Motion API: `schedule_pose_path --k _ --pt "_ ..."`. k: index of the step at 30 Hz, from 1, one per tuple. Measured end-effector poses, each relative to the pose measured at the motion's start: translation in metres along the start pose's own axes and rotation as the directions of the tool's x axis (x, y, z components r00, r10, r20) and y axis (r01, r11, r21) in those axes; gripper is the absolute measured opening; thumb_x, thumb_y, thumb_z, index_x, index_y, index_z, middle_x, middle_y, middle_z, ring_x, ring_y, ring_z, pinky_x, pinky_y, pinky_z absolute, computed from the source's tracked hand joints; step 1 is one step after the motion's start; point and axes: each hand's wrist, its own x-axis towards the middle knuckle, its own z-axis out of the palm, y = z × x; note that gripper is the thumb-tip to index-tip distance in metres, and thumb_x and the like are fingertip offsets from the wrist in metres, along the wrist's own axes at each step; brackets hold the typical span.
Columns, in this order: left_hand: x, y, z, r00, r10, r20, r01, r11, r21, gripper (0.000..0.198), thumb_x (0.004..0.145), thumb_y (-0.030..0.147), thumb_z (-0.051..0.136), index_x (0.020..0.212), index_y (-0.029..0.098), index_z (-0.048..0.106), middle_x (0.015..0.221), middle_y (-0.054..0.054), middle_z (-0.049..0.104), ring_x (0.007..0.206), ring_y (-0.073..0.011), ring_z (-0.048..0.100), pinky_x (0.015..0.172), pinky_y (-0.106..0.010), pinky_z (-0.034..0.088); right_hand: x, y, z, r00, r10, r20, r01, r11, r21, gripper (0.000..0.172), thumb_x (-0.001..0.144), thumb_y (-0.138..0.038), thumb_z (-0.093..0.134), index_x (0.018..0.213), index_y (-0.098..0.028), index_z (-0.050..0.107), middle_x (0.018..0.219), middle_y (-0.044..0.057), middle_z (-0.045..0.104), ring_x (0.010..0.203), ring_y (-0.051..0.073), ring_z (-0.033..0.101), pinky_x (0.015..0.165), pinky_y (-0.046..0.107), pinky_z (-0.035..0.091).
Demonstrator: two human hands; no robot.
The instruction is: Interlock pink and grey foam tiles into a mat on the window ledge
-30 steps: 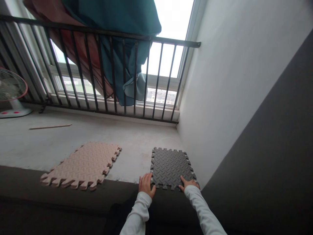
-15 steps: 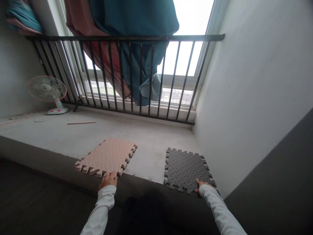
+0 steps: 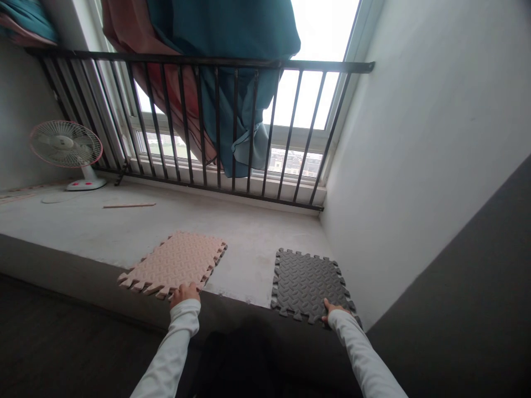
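Observation:
A dark grey foam puzzle mat [image 3: 307,283] lies flat on the concrete floor [image 3: 249,249] close to the right wall. A pink foam puzzle mat [image 3: 176,262] lies to its left, turned at a slant. My left hand [image 3: 185,293] rests on the near edge of the pink mat, fingers curled over it. My right hand [image 3: 332,308] lies on the near right corner of the grey mat, with only a thumb and part of the hand showing. Both arms are in white sleeves.
A black metal railing [image 3: 215,121] stands before the window, with teal and red cloth [image 3: 224,33] draped over it. A white and pink fan [image 3: 66,146] stands at the far left. A thin wooden stick [image 3: 128,205] lies on the floor. White wall on the right.
My left hand left the grey mat and went left onto the pink mat's near edge. The view swung left, bringing the fan into sight. My right hand stayed on the grey mat.

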Motion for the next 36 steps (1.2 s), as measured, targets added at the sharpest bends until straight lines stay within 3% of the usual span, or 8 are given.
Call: schedule_pose_path --k 6,10,13,19,23,27,31,36 --pt "-0.006 0.016 -0.013 0.995 0.067 -0.070 -0.067 0.998 -0.006 0.032 0.075 0.026 0.036 0.100 0.022 0.056 0.096 -0.010 0.056 0.093 -0.0231 0.049 0.074 -0.032 0.037 -0.003 0.000 -0.004 0.999 -0.027 0.030 0.029 0.998 -0.051 0.077 0.065 -0.044 0.055 0.131 -0.031 0.017 0.129 0.009 0.040 0.114 0.027 0.039 0.089 0.045 0.036" --pt "-0.040 0.072 -0.026 0.963 0.253 -0.091 -0.258 0.965 -0.050 0.034 0.074 0.023 0.037 0.101 0.024 0.056 0.096 -0.008 0.056 0.092 -0.0213 0.049 0.075 -0.031 0.038 -0.008 -0.001 -0.006 0.999 -0.023 0.033 0.024 0.998 -0.052 0.076 0.066 -0.043 0.054 0.131 -0.032 0.017 0.129 0.009 0.040 0.115 0.027 0.039 0.089 0.044 0.035" --pt "-0.081 0.124 -0.026 0.918 0.396 -0.016 -0.395 0.912 -0.112 0.031 0.072 0.022 0.039 0.097 0.025 0.058 0.096 -0.008 0.055 0.094 -0.0206 0.048 0.072 -0.030 0.040 -0.015 -0.001 -0.009 1.000 -0.014 0.028 0.016 0.998 -0.056 0.074 0.066 -0.044 0.053 0.131 -0.032 0.018 0.128 0.008 0.041 0.115 0.028 0.039 0.091 0.044 0.034" --pt "-0.139 0.191 0.010 0.765 0.613 0.199 -0.583 0.789 -0.194 0.033 0.067 0.022 0.048 0.099 0.021 0.055 0.102 -0.010 0.054 0.097 -0.0226 0.049 0.075 -0.033 0.042 -0.032 -0.002 -0.015 0.999 -0.040 0.012 0.041 0.995 -0.090 0.069 0.070 -0.044 0.048 0.131 -0.032 0.018 0.126 0.008 0.044 0.114 0.029 0.040 0.090 0.047 0.034" --pt "-0.143 0.206 0.032 0.730 0.636 0.250 -0.609 0.771 -0.184 0.040 0.065 0.020 0.051 0.105 0.020 0.052 0.104 -0.012 0.055 0.096 -0.0241 0.049 0.075 -0.036 0.041 -0.031 -0.002 -0.014 0.999 -0.030 0.018 0.031 0.995 -0.099 0.070 0.069 -0.043 0.050 0.130 -0.033 0.018 0.127 0.008 0.043 0.116 0.028 0.037 0.091 0.048 0.032" --pt "-0.134 0.208 0.039 0.729 0.671 0.138 -0.657 0.741 -0.135 0.033 0.065 0.023 0.049 0.096 0.018 0.058 0.101 -0.012 0.055 0.099 -0.0259 0.045 0.080 -0.041 0.035 -0.028 -0.001 -0.014 0.999 -0.030 0.020 0.031 0.995 -0.095 0.071 0.068 -0.044 0.051 0.130 -0.034 0.018 0.127 0.008 0.042 0.115 0.029 0.038 0.089 0.048 0.034" --pt "-0.122 0.203 0.044 0.707 0.707 0.011 -0.698 0.701 -0.145 0.037 0.064 0.026 0.049 0.099 0.020 0.057 0.120 -0.009 0.046 0.113 -0.0244 0.033 0.091 -0.041 0.026 -0.028 -0.001 -0.014 0.999 -0.042 0.021 0.044 0.994 -0.096 0.070 0.069 -0.045 0.051 0.130 -0.033 0.019 0.126 0.009 0.044 0.114 0.027 0.040 0.090 0.046 0.033" --pt "-0.108 0.196 0.054 0.754 0.656 0.024 -0.638 0.742 -0.208 0.043 0.069 0.022 0.042 0.112 0.024 0.048 0.131 -0.002 0.038 0.121 -0.0186 0.026 0.101 -0.040 0.017 -0.026 0.000 -0.012 0.999 -0.038 0.015 0.039 0.995 -0.096 0.072 0.067 -0.046 0.052 0.130 -0.034 0.019 0.126 0.009 0.044 0.114 0.029 0.039 0.087 0.048 0.034"
